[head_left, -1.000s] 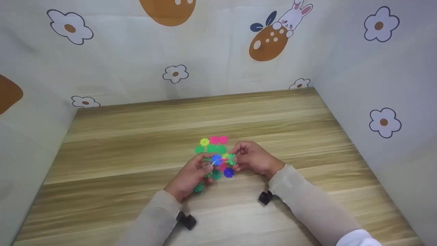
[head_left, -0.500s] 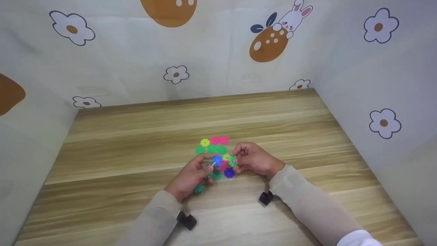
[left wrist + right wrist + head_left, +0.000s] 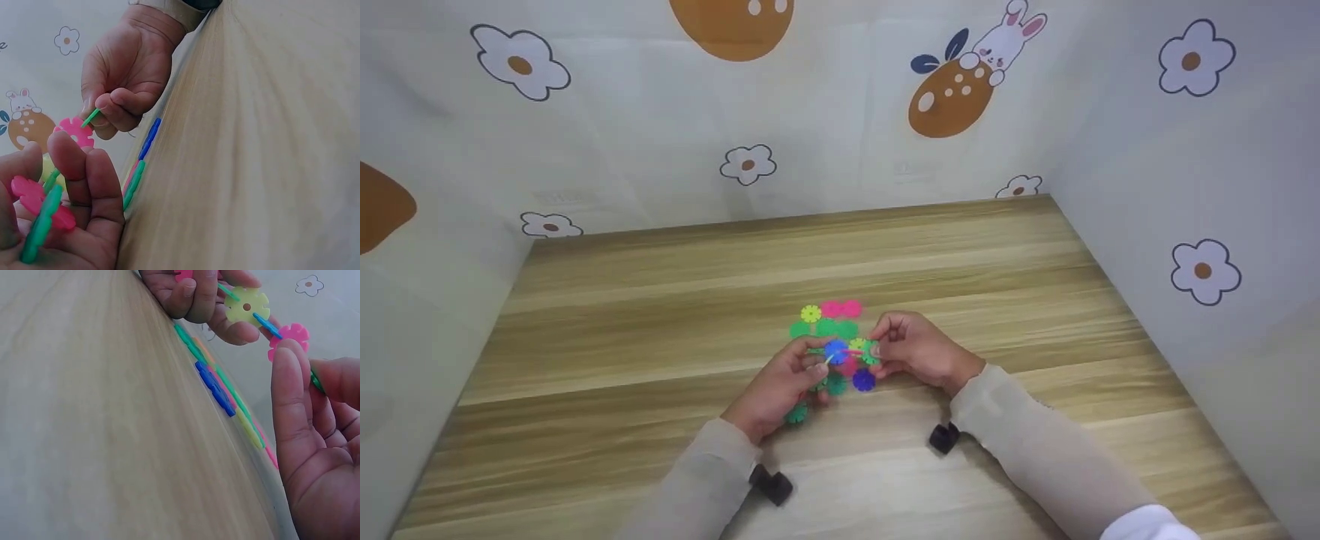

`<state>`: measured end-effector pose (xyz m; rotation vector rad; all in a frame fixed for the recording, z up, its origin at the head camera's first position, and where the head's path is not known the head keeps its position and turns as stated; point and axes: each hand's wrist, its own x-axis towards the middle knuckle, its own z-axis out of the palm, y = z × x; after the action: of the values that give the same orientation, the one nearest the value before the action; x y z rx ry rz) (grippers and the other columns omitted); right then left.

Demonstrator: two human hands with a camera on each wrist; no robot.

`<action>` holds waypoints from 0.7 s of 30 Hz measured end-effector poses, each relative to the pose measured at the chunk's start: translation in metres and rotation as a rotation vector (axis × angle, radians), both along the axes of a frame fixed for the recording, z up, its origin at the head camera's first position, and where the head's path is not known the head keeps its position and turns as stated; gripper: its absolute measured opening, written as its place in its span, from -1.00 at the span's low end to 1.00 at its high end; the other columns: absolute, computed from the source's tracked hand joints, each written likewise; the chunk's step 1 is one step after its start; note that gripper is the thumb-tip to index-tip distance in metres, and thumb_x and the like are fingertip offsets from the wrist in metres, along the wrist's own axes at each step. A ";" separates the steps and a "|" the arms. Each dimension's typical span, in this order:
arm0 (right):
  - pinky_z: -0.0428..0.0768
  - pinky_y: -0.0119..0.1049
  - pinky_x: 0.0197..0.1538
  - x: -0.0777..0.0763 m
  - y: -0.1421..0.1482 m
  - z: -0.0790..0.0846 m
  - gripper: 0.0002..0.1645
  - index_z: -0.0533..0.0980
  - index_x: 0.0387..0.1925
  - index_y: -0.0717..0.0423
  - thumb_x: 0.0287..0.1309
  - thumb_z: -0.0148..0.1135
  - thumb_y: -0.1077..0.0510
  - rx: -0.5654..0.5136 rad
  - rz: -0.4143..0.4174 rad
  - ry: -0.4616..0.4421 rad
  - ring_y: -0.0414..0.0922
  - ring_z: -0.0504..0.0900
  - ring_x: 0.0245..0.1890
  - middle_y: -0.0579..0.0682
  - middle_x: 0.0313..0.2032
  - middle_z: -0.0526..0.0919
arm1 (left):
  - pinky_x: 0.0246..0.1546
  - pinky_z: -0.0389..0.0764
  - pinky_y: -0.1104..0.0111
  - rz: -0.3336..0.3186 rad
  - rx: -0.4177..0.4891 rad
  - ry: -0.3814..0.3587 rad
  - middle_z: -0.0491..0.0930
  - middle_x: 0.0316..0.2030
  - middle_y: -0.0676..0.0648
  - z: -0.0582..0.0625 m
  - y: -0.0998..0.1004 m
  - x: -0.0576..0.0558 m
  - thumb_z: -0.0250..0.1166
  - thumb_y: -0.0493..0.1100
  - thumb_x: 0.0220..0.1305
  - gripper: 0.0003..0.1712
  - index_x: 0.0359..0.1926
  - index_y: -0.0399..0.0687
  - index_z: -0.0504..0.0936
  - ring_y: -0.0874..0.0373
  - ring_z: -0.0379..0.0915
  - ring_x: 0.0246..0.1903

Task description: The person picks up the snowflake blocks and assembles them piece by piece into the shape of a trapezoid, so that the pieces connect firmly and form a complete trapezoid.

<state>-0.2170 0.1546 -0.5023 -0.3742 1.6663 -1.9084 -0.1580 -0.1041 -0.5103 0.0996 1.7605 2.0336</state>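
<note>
In the head view my left hand [image 3: 776,382] holds a chain of slotted, flower-shaped plastic discs joined edge to edge. A blue disc [image 3: 836,352] shows at its fingertips. In the right wrist view, a yellow disc [image 3: 247,305] links through the blue one to a pink disc [image 3: 293,336]. My right hand [image 3: 924,349] pinches a green disc [image 3: 870,351] at the pink disc's edge; fingers partly hide where they meet. Near the left palm, another pink disc [image 3: 32,194] and a green disc [image 3: 42,225] belong to the chain's other end.
Loose discs lie flat on the wooden table [image 3: 660,300] under and beyond the hands, among them a yellow disc [image 3: 811,313], pink discs [image 3: 851,308], green discs [image 3: 847,329] and a dark blue disc [image 3: 864,379]. Patterned walls [image 3: 825,97] stand at the back and sides.
Both hands stay nearly in place, still gripping the same pieces. The green disc in the right fingers has shifted very slightly against the chain's end.
</note>
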 end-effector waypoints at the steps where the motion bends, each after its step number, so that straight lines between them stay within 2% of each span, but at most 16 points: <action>1: 0.79 -0.27 -0.27 0.000 -0.001 0.000 -0.79 0.53 -0.21 0.13 0.29 0.19 0.48 0.006 -0.007 0.004 -0.15 0.78 -0.44 -0.01 -0.49 0.61 | -0.23 0.66 0.35 0.002 0.001 0.001 0.67 0.04 -0.16 0.000 0.000 0.000 0.16 -0.29 0.57 -0.54 0.41 -0.13 0.38 0.19 0.59 -0.40; 15: 0.79 -0.28 -0.27 0.005 -0.009 0.002 -0.83 0.47 -0.17 0.24 0.26 0.18 0.48 0.036 -0.122 0.016 -0.13 0.79 -0.44 0.02 -0.44 0.61 | -0.19 0.67 0.31 0.026 -0.021 -0.004 0.67 0.09 -0.20 0.000 0.001 0.001 0.17 -0.26 0.58 -0.55 0.39 -0.11 0.37 0.17 0.61 -0.39; 21: 0.79 -0.28 -0.29 0.004 -0.010 0.000 -0.84 0.46 -0.16 0.29 0.25 0.19 0.47 0.042 -0.139 0.034 -0.14 0.80 -0.44 0.04 -0.43 0.67 | -0.21 0.68 0.32 0.035 -0.017 -0.013 0.67 0.04 -0.17 0.000 0.003 0.000 0.19 -0.27 0.56 -0.54 0.38 -0.12 0.38 0.16 0.60 -0.40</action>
<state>-0.2127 0.1449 -0.5026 -0.2826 1.7930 -1.9730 -0.1581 -0.1015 -0.5106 0.0509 1.7837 2.0384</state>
